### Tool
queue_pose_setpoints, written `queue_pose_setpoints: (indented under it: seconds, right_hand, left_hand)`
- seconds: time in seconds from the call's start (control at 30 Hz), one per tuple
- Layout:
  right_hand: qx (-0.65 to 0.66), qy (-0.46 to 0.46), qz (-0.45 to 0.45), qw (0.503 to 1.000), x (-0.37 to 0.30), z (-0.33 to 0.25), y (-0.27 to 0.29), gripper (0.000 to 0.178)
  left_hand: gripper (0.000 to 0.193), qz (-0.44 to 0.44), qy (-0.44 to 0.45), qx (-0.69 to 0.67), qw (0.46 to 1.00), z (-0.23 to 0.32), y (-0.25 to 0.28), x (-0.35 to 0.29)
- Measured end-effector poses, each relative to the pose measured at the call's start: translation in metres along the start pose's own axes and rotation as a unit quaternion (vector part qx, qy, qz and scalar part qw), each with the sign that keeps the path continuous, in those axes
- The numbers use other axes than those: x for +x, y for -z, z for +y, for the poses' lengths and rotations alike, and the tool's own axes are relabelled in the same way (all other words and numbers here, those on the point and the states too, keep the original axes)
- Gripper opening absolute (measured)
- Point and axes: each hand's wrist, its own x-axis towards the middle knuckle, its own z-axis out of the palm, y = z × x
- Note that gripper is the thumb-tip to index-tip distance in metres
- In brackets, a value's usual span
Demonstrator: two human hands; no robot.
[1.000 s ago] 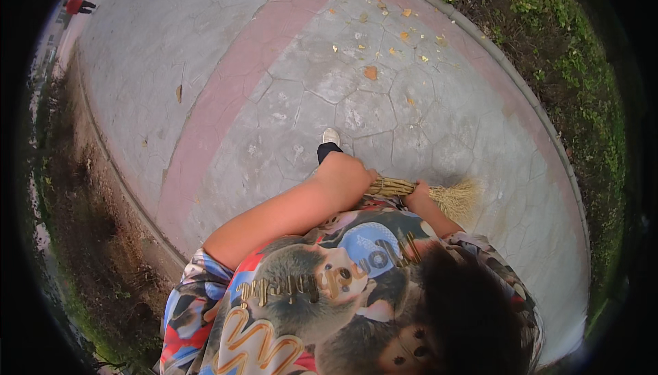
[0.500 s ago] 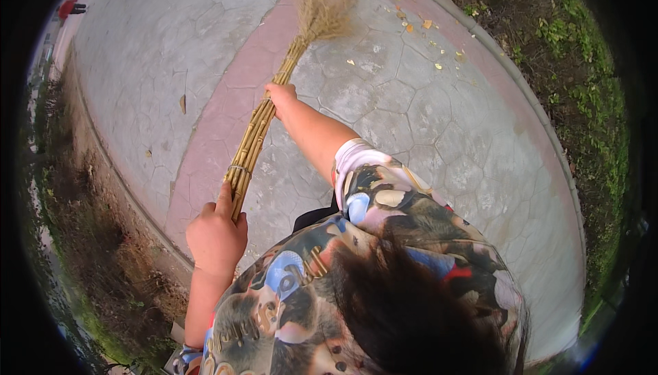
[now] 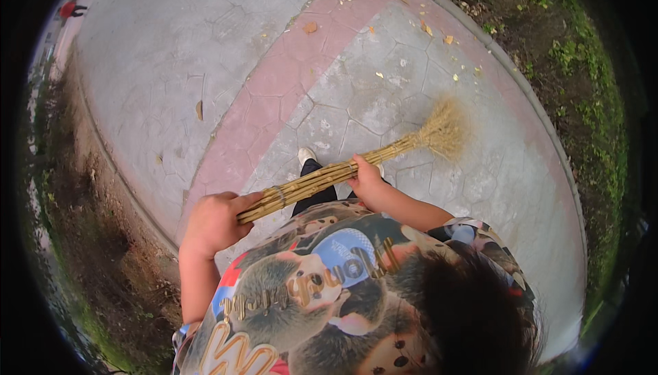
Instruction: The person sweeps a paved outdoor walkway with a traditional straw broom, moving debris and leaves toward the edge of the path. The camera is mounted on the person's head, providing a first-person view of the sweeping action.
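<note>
A broom (image 3: pixel 321 179) made of bundled bamboo-like canes lies slantwise across the front of my body, its frayed straw head (image 3: pixel 444 130) out to the right over the paving. My left hand (image 3: pixel 218 221) is wrapped round the handle's butt end, thumb along the canes. Farther up, close to the bristles, my right hand (image 3: pixel 365 179) grips the canes from the near side. A binding ring shows on the handle just beyond my left hand. Whether the bristle tips touch the ground I cannot tell; they are slightly blurred.
Grey stone-patterned paving (image 3: pixel 384 94) carries a pink band (image 3: pixel 260 107). Scattered dry leaves (image 3: pixel 426 29) lie at the far right, and a single brown leaf (image 3: pixel 199 110) lies left. A kerb with plants (image 3: pixel 562 53) runs along the right; a soil bed (image 3: pixel 103 238) borders the left. Far left stands a person (image 3: pixel 68 9).
The broom's head has swung from far ahead round to the right and nearer to me. My right hand has moved right and closer with it; my left hand keeps hold of the butt.
</note>
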Motion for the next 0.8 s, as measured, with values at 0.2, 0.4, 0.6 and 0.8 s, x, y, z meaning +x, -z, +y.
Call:
queue_pose_setpoints:
  seconds: [0.2,0.4,0.6,0.8]
  right_hand:
    - [0.204,-0.086,0.114,0.968,0.049,0.045,0.019,0.028]
    - [0.049,-0.092,0.012,0.994,0.111,0.138,-0.168,0.024]
    - [-0.269,0.016,-0.099,0.958,0.114,0.167,-0.397,0.05]
    - [-0.387,0.153,-0.135,0.899,0.069,0.134,-0.46,0.055]
  left_hand:
    - [0.046,-0.047,-0.198,0.092,0.975,-0.053,0.008,0.089]
    - [0.049,0.026,-0.004,0.13,0.991,-0.142,0.049,0.032]
    - [0.06,0.081,0.224,0.148,0.96,-0.186,0.026,-0.015]
    - [0.063,0.203,0.259,-0.065,0.942,-0.205,0.007,-0.028]
